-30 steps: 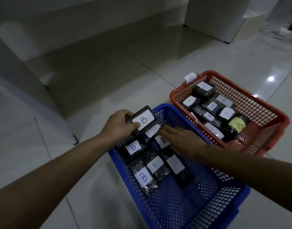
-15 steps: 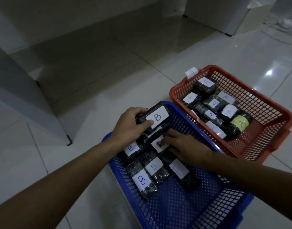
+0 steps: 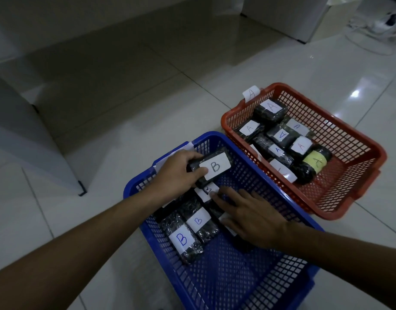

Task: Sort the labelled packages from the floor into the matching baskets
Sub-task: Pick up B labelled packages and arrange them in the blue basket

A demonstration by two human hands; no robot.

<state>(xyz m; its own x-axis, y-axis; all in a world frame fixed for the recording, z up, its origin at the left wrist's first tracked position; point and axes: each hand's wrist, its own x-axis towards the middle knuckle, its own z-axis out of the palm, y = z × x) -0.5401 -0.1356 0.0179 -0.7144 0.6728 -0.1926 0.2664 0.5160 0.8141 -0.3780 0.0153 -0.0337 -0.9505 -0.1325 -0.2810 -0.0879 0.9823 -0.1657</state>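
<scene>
A blue basket (image 3: pixel 271 285) stands on the floor in front of me with several dark wrapped packages labelled B (image 3: pixel 190 233) in its left half. My left hand (image 3: pixel 177 175) grips another dark package with a white B label (image 3: pixel 212 170) at the basket's far end, just above the others. My right hand (image 3: pixel 248 213) lies flat with spread fingers on the packages in the middle of the blue basket. To the right, touching it, a red basket (image 3: pixel 340 182) holds several packages labelled A (image 3: pixel 280 139).
A paper tag marked A (image 3: pixel 250 93) sticks up at the red basket's far-left corner. A grey cabinet's corner (image 3: pixel 58 171) stands on the floor to the left. White furniture (image 3: pixel 293 16) and cables lie at the back right. Glossy tiles surround the baskets.
My left hand has carried the B package a little further over the far end of the blue basket. My right hand has flattened out on the packages lying there.
</scene>
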